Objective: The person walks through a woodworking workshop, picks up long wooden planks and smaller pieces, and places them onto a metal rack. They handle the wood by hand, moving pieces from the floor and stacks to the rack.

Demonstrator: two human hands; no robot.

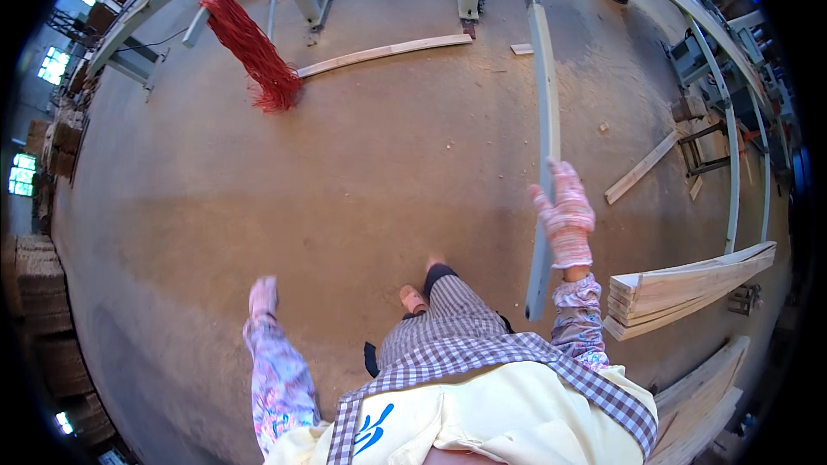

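My right hand [567, 213], in a pink-and-white knitted glove, is at a long grey metal bar [544, 95] on my right. Its fingers are stretched out along the bar's right side, and the thumb lies across the bar. The glove hides part of the contact, so I cannot tell how firmly it presses. My left hand [264, 297], also in a pinkish glove, hangs out to the left over the floor. Its fingers look extended, with nothing visible in them.
Red strands [245, 52] hang from a metal rail at the far left. A wooden strip [388, 52] lies on the floor beyond. Stacked boards [689, 286] rest at the right, beside grey rails [730, 172]. Another wooden piece [642, 166] and scraps lie on the concrete floor.
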